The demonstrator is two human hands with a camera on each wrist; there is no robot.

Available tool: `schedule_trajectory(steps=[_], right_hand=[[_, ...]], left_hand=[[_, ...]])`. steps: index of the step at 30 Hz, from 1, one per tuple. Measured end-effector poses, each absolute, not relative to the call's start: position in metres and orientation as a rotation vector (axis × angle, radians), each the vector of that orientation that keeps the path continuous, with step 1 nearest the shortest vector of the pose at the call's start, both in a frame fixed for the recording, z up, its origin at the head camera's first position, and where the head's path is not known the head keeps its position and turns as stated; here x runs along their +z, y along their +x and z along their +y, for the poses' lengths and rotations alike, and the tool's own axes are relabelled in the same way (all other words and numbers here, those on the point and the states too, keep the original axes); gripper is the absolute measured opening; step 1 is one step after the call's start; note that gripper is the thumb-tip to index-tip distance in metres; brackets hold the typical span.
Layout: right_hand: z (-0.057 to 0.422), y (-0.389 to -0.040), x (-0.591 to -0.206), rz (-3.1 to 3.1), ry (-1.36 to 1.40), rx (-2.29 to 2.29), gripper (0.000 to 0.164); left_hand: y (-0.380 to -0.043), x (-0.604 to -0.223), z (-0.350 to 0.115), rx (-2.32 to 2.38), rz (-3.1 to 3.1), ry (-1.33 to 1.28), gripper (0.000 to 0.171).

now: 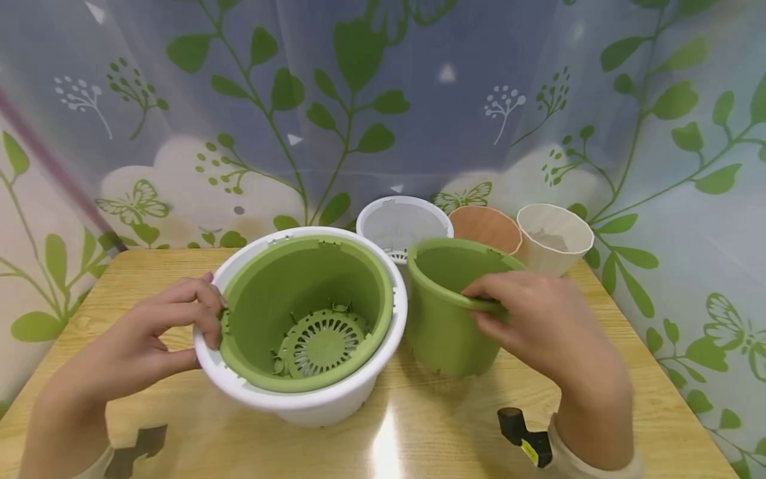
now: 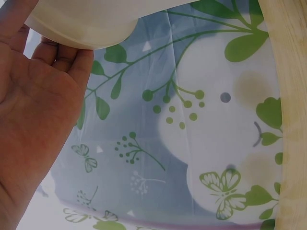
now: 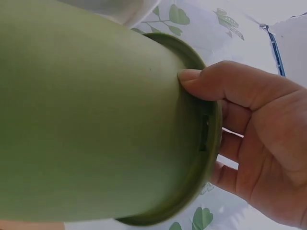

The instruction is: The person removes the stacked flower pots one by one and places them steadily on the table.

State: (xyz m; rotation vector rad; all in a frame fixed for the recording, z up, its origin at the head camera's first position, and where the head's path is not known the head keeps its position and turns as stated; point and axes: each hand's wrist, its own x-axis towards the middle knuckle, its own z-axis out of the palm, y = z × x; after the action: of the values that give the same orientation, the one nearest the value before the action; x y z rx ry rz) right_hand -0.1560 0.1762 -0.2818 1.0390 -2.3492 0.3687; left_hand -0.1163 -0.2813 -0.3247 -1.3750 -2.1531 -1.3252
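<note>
My left hand (image 1: pixel 158 326) grips the rim of a white plastic flowerpot (image 1: pixel 326 407) tilted toward me on the left, fingers over the edge and thumb underneath. Nested inside the white pot is a green flowerpot (image 1: pixel 269 293) with a slotted bottom; my fingertips reach its rim. In the left wrist view the white pot's outer side (image 2: pixel 91 28) shows above the fingers. On the right, my right hand (image 1: pixel 541 319) pinches the near rim of a second green flowerpot (image 1: pixel 445 332). The right wrist view has the thumb (image 3: pixel 192 79) on its outside, under the lip; the fingertips inside are hidden.
Behind the pots stand a white-rimmed pot (image 1: pixel 401 223), a terracotta-coloured pot (image 1: pixel 486 226) and a cream pot (image 1: pixel 553 246). All are on a wooden table (image 1: pixel 419 439). A leaf-patterned curtain (image 1: pixel 419 133) hangs along the back and right side.
</note>
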Motion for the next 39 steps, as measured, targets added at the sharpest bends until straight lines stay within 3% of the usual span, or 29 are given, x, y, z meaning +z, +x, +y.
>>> schedule_trajectory(steps=[39], right_hand=[[0.162, -0.150, -0.285, -2.872, 0.945, 0.267, 0.030]], left_hand=[[-0.116, -0.323, -0.280, -1.293, -2.149, -1.390, 0.019]])
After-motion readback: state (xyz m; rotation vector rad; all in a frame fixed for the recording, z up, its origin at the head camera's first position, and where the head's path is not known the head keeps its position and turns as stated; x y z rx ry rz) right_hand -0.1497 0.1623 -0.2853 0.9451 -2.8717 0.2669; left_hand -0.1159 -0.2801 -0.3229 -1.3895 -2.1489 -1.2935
